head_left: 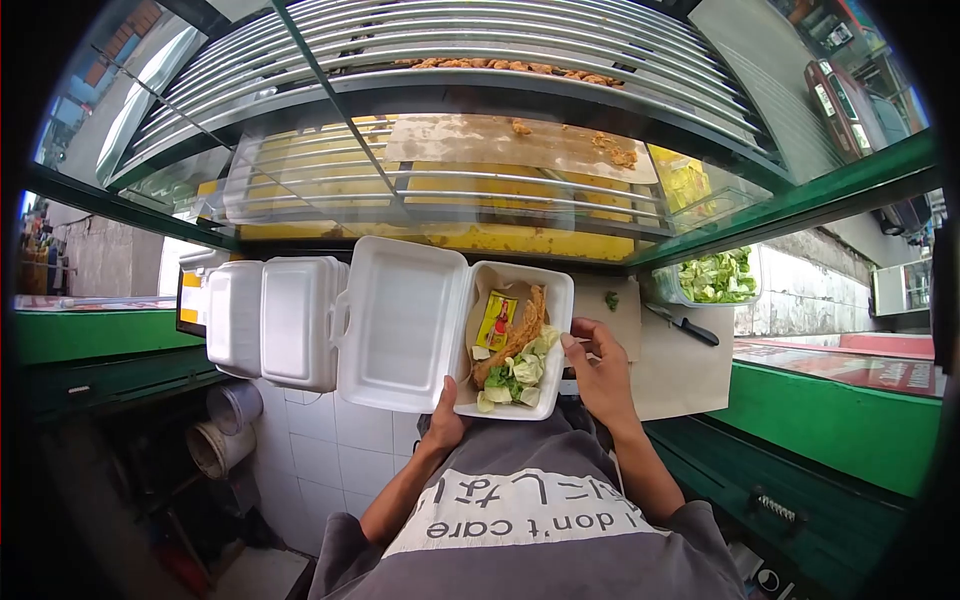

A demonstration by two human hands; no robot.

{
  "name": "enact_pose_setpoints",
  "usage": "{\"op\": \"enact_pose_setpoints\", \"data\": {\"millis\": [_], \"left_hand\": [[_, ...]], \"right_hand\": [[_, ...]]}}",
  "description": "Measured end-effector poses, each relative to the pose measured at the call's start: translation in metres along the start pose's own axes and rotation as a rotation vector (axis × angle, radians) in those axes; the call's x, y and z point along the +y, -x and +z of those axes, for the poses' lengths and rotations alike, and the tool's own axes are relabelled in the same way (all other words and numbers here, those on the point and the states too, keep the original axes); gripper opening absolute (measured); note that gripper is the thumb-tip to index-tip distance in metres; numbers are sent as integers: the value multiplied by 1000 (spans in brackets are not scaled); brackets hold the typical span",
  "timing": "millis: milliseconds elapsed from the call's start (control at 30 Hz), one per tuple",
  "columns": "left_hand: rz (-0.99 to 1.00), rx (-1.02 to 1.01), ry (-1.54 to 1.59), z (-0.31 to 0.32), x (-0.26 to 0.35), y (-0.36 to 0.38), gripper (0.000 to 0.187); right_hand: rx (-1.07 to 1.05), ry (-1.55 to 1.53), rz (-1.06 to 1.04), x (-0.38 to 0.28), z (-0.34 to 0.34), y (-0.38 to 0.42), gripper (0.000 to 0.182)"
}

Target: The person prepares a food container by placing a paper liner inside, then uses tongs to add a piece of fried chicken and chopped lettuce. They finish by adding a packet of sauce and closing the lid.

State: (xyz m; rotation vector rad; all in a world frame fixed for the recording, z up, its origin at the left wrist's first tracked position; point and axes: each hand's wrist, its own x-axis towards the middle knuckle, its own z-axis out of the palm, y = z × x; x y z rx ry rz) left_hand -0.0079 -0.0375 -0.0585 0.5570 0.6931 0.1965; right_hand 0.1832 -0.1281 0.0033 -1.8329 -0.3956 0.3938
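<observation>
A white foam takeout box (405, 330) lies open in front of me, its lid folded out to the left. Its right half holds a piece of fried chicken (527, 328), chopped lettuce (520, 382) and a yellow sachet (497, 320) on brown paper. My left hand (445, 422) grips the box's near edge by the hinge, thumb over the rim and fingers hidden beneath. At the right rim is my right hand (600, 375), thumb and fingers closed on the edge beside the lettuce.
Closed foam boxes (300, 322) stand at the left. On the right, a knife (683, 325) lies on a brown board (685, 380), near a clear tub of lettuce (718, 277). Behind, a glass case holds fried pieces on a rack (510, 68). Buckets (212, 448) sit low at left.
</observation>
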Motion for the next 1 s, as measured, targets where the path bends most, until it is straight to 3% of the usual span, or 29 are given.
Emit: {"op": "enact_pose_setpoints", "data": {"millis": [67, 133, 200, 233, 333, 367, 433, 500, 533, 600, 633, 767, 833, 867, 933, 1000], "left_hand": [[-67, 32, -26, -2, -2, -1, 82], [-139, 66, -53, -23, -18, -3, 80], [0, 143, -533, -50, -34, -6, 73], [0, 289, -694, -44, -27, 3, 70], [103, 192, -862, -58, -16, 13, 80], [276, 144, -713, -55, -21, 13, 98], [609, 35, -882, -7, 19, 11, 113], [625, -128, -1260, 18, 42, 7, 98], [627, -125, -1261, 25, 42, 3, 98], [566, -54, -1548, 39, 36, -4, 87], [563, -26, -1444, 45, 34, -5, 70], [628, 19, -1443, 39, 18, -14, 70], [685, 257, -1263, 44, 7, -16, 72], [685, 269, -1260, 47, 2, -15, 72], [412, 561, -768, 55, -7, -13, 80], [358, 561, -746, 54, -13, -12, 83]], "right_hand": [[-416, -106, 325, 20, -16, -4, 17], [-408, -113, 353, 21, -15, -4, 19], [-409, -69, 340, 31, -13, -7, 20], [-409, -72, 339, 35, -13, -8, 20], [-399, -12, 306, 48, -11, -10, 19], [-426, -28, 301, 52, -11, -12, 23], [-457, -48, 294, 55, -13, -14, 27], [-404, -243, 406, 55, -15, -16, 37], [-407, -244, 404, 55, -17, -17, 37], [-394, -315, 471, 55, -21, -20, 44], [-395, -315, 468, 57, -24, -22, 44], [-525, -250, 433, 69, -31, -23, 25], [-481, -394, 513, 70, -29, -24, 19], [-492, -391, 514, 70, -30, -25, 19], [-528, -401, 547, 69, -34, -26, 22], [-586, -409, 599, 69, -38, -30, 22]]}}
